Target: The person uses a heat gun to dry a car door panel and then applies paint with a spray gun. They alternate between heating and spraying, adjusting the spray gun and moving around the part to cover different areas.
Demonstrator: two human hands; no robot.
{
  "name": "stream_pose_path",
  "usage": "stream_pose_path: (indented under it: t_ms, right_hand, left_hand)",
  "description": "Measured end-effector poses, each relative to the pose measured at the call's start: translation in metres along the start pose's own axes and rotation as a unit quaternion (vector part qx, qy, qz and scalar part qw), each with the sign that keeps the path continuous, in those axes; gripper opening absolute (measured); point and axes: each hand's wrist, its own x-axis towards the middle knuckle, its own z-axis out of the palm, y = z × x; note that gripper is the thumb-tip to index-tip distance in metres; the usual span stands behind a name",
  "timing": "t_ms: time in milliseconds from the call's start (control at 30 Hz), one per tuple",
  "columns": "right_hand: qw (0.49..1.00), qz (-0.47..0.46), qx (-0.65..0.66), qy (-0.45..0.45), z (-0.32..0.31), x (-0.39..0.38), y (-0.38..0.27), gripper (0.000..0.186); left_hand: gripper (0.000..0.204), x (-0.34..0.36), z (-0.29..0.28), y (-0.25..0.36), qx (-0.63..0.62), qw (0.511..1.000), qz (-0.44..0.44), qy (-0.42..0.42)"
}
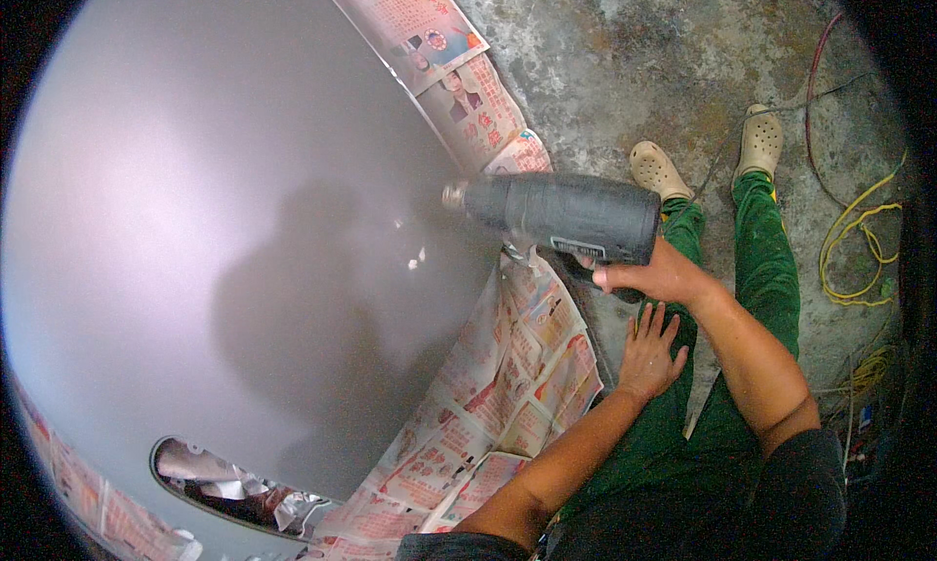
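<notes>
My right hand (654,273) grips a dark grey heat gun (571,209), whose nozzle (451,196) points left over a large grey panel (166,170). Small pale spots (418,258) show on the panel near the nozzle, and my shadow falls across it. My left hand (649,351) is open, fingers apart, over my green-trousered leg just below the gun. Taped printed paper (527,366) covers the panel's right edge beside both hands. An oval recess (234,488) with crumpled material inside is at the panel's lower left.
A stained concrete floor (605,63) lies at the right, under my beige clogs (759,141). A red hose (812,92), a thin dark cable and coiled yellow cords (839,273) run along the far right. More printed paper (88,483) lines the panel's lower left edge.
</notes>
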Motion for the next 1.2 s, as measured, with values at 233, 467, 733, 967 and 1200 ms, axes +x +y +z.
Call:
stream_pose_path:
  t_ms: [233,467,733,967,1200]
  right_hand:
    - [0.997,-0.059,-0.027,0.050,0.001,0.015,-0.004,0.030]
    - [0.996,-0.069,-0.005,0.056,0.005,0.017,-0.001,0.027]
    - [0.995,-0.077,0.014,0.060,-0.001,0.025,-0.002,0.026]
    - [0.990,-0.097,0.081,0.061,-0.001,0.032,-0.006,0.027]
    - [0.990,-0.091,0.096,0.056,-0.005,0.028,-0.006,0.026]
  left_hand:
    - [0.059,0.000,-0.003,0.003,-0.004,1.000,-0.007,-0.003]
    - [0.060,0.000,-0.005,0.005,-0.010,1.000,-0.008,0.004]
    - [0.061,0.000,-0.001,0.004,-0.004,1.000,-0.014,-0.008]
    - [0.058,-0.002,-0.006,0.004,-0.004,1.000,-0.017,0.002]
    - [0.057,-0.002,-0.005,0.006,-0.002,1.000,-0.014,0.014]
